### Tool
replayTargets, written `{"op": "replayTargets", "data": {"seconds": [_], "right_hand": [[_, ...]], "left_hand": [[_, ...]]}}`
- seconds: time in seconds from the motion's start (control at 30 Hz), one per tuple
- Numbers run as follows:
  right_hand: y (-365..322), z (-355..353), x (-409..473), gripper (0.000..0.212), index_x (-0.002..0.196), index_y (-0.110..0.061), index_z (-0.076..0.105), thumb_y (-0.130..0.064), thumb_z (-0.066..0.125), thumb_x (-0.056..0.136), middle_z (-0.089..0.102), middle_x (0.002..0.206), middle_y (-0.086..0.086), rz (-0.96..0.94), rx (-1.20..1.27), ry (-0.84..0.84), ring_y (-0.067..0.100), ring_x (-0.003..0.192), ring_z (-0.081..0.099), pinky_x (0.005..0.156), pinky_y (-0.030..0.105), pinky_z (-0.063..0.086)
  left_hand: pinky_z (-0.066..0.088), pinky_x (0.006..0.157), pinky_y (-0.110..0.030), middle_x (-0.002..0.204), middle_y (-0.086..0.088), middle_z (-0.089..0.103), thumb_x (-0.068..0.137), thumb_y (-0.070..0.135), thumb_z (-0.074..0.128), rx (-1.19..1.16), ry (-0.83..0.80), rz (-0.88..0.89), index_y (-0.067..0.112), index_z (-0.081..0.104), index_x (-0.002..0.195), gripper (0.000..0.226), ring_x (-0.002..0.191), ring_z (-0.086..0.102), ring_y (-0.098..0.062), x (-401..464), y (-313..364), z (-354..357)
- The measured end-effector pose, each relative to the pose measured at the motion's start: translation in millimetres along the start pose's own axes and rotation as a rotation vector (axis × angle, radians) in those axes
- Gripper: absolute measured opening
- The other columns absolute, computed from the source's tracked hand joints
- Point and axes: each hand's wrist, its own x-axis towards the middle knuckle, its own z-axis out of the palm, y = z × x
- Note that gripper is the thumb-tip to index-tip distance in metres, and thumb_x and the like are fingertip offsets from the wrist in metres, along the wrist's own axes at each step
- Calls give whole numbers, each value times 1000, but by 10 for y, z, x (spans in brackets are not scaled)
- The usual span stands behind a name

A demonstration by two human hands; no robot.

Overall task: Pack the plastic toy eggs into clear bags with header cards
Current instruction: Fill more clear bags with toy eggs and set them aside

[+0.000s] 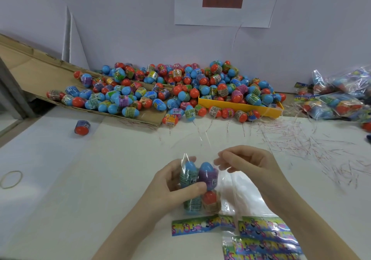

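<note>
A clear bag with a colourful header card at its near end lies in front of me, holding several blue-and-red toy eggs. My left hand grips the bag around the eggs, thumb across the front. My right hand pinches the bag's open far edge beside the eggs. A big heap of loose eggs lies along the wall.
A yellow tray sits under the heap's right part, a cardboard flap under its left. One egg lies apart. Empty bags with header cards are stacked near right. Packed bags, paper strips, a rubber band.
</note>
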Motion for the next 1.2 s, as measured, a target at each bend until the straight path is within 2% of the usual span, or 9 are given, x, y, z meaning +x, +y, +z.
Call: {"op": "replayTargets", "data": {"seconds": [0.13, 0.3, 0.37, 0.47, 0.53, 0.73, 0.9, 1.1, 1.2], "right_hand": [[12, 2, 1, 11, 83, -4, 66, -6, 56, 85, 72, 75, 5, 0, -1, 8, 13, 66, 65, 62, 19, 51], [36, -3, -6, 12, 84, -4, 62, -5, 50, 88, 72, 82, 2, 20, 3, -10, 14, 70, 66, 65, 21, 51], [35, 11, -14, 10, 85, -5, 60, -12, 53, 86, 73, 87, 4, 42, 37, -29, 16, 73, 68, 67, 22, 52], [18, 21, -21, 36, 93, -9, 61, -32, 64, 66, 73, 85, 5, 56, 47, -50, 14, 69, 67, 66, 20, 52], [15, 16, -19, 45, 97, -12, 64, -34, 68, 58, 73, 82, 5, 47, 26, -55, 11, 68, 66, 65, 17, 51], [73, -20, -27, 17, 77, -13, 76, -19, 66, 64, 73, 78, 11, 19, 106, -37, 20, 72, 70, 61, 19, 52], [63, -48, -21, 20, 77, -19, 77, -25, 69, 60, 73, 80, 11, 58, 99, -74, 20, 74, 70, 61, 19, 52], [29, -111, -2, 24, 75, -15, 77, -24, 73, 54, 71, 73, 14, 116, 97, -124, 17, 66, 68, 59, 19, 52], [15, -122, -7, 23, 74, -14, 77, -23, 74, 53, 71, 71, 14, 115, 68, -127, 18, 65, 67, 59, 19, 52]], "left_hand": [[54, 76, -21, 96, 6, 72, 61, 54, 67, -44, 18, -5, 33, 60, 108, 51, 90, 68, -9, 9, -21, -16], [50, 67, -14, 93, -3, 72, 75, 44, 47, -47, 108, 43, 35, 72, 91, 31, 79, 65, -8, 26, -37, -45], [50, 65, -12, 91, 5, 73, 82, 35, 46, -32, 112, 69, 31, 74, 88, 29, 82, 66, -5, 34, -31, -42], [50, 68, -11, 94, 12, 72, 90, 26, 45, 7, 121, 95, 28, 73, 89, 28, 88, 65, 0, 44, -14, -31], [49, 68, -10, 93, 15, 72, 91, 25, 45, 32, 143, 116, 29, 73, 89, 28, 87, 63, 3, 39, -15, -31], [51, 64, -13, 86, 14, 71, 91, 16, 47, 65, 224, 206, 34, 73, 80, 33, 74, 62, 1, 16, 0, -47], [52, 58, -14, 81, 9, 74, 90, 8, 51, 97, 277, 244, 34, 73, 70, 39, 69, 65, -2, 4, 12, -48], [52, 52, -16, 71, -2, 74, 82, 4, 59, -20, 299, 208, 18, 72, 78, 20, 62, 69, -11, -29, 53, -86], [52, 51, -17, 71, -6, 74, 82, 2, 60, -13, 268, 187, 21, 73, 74, 25, 62, 69, -13, -45, 73, -119]]}}
